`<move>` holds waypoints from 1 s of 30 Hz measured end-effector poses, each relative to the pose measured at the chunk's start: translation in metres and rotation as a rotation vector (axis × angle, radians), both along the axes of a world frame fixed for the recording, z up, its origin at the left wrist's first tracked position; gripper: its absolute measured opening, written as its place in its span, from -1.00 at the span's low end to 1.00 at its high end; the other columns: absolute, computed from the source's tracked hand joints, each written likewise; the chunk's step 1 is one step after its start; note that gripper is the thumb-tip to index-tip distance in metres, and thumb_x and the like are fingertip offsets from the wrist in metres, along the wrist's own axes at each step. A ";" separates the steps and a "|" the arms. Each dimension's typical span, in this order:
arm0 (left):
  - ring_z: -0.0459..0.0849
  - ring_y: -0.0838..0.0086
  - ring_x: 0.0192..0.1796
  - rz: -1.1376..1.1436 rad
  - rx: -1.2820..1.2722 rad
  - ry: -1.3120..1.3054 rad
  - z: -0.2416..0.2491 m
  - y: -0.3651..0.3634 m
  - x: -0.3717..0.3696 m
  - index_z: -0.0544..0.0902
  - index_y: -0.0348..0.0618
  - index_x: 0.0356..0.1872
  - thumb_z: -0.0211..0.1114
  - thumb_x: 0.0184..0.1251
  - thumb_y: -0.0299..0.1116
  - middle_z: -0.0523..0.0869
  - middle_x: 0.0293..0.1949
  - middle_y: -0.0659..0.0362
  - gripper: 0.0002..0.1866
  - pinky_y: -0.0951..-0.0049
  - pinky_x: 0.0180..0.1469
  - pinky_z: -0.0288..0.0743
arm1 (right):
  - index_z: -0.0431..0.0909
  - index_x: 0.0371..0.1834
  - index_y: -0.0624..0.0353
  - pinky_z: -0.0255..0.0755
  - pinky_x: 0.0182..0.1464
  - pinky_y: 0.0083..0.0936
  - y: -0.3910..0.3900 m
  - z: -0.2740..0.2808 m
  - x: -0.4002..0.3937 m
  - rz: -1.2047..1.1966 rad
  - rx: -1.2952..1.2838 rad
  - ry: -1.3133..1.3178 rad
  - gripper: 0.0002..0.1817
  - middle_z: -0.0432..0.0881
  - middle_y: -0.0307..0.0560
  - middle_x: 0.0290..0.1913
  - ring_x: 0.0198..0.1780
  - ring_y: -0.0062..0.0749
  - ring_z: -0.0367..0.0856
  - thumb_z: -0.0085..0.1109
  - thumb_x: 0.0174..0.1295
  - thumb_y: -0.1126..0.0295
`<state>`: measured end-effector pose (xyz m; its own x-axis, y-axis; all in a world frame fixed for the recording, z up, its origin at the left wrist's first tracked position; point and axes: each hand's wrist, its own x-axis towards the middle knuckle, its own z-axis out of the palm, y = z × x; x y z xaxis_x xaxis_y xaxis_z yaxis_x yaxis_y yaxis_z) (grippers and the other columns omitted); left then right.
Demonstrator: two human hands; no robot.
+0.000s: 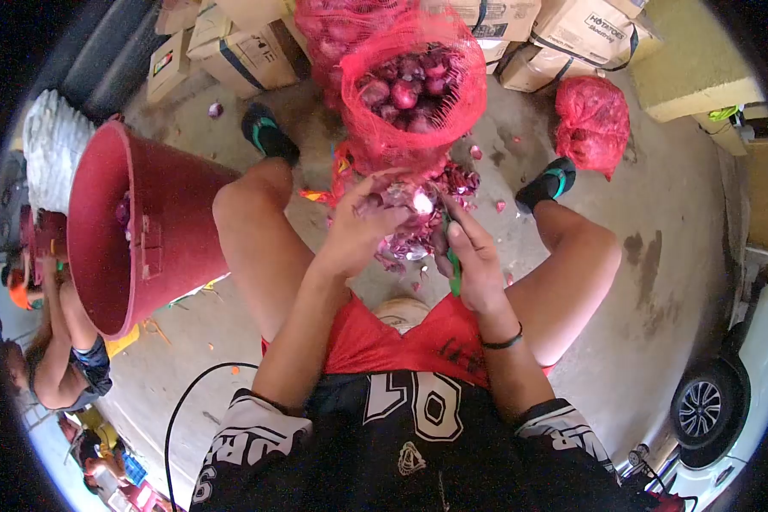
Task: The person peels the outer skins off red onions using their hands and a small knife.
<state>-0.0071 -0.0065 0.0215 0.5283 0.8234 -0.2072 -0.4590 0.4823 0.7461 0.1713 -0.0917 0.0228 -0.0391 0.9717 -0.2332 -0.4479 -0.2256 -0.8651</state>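
Observation:
Between my legs, my left hand (360,224) is raised with its fingers curled around a red onion (411,198), which is blurred and partly hidden by the fingers. A bright white glare lies on its right side. My right hand (475,260) is closed on a knife with a green handle (455,275), its dark blade pointing up beside the onion. Loose onion skins (461,181) lie on the floor beneath both hands. Just beyond stands an open red mesh sack (354,94) full of red onions (404,92).
A large red tub (183,205) lies tilted at my left, with an onion inside. Cardboard boxes (239,55) and a smaller red mesh sack (592,124) are at the back. Another person (60,350) sits at far left. A vehicle wheel (702,408) is at lower right.

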 end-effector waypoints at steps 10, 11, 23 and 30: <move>0.55 0.17 0.23 0.017 -0.129 -0.041 0.006 -0.001 -0.001 0.27 -0.16 0.37 0.27 0.25 -0.60 0.48 0.24 0.01 -0.35 0.00 0.24 0.50 | 0.20 0.47 0.08 0.12 -0.54 -0.76 0.008 0.025 0.003 -0.102 -0.028 0.113 -0.49 0.41 -0.29 -0.39 -0.55 -0.69 0.26 -0.10 0.50 0.23; 0.55 0.16 0.23 0.002 -0.115 -0.065 0.007 -0.001 -0.002 0.28 -0.16 0.37 0.28 0.24 -0.60 0.48 0.24 0.01 -0.35 -0.02 0.24 0.50 | 0.20 0.48 0.06 0.11 -0.55 -0.77 0.011 0.026 0.005 -0.160 -0.056 0.166 -0.49 0.41 -0.32 -0.41 -0.56 -0.71 0.26 -0.10 0.51 0.23; 0.58 0.22 0.18 0.102 -0.114 -0.117 0.013 0.001 0.003 0.35 -0.16 0.28 0.30 0.16 -0.68 0.54 0.17 0.04 -0.38 0.14 0.25 0.52 | 0.24 0.43 0.23 0.40 -0.13 -0.57 0.013 0.009 0.002 -0.070 0.018 -0.577 -0.47 0.58 -0.11 -0.07 -0.20 -0.48 0.54 -0.01 0.45 0.28; 0.56 0.38 0.11 0.177 -0.019 -0.006 0.001 -0.002 0.005 0.40 -0.20 0.20 0.39 0.05 -0.75 0.56 0.05 0.14 -0.36 0.33 0.17 0.56 | 0.24 0.40 0.36 0.39 0.21 -0.32 0.016 0.025 -0.010 0.003 0.363 -0.874 -0.41 0.52 0.40 0.15 0.18 0.06 0.57 0.11 0.32 0.44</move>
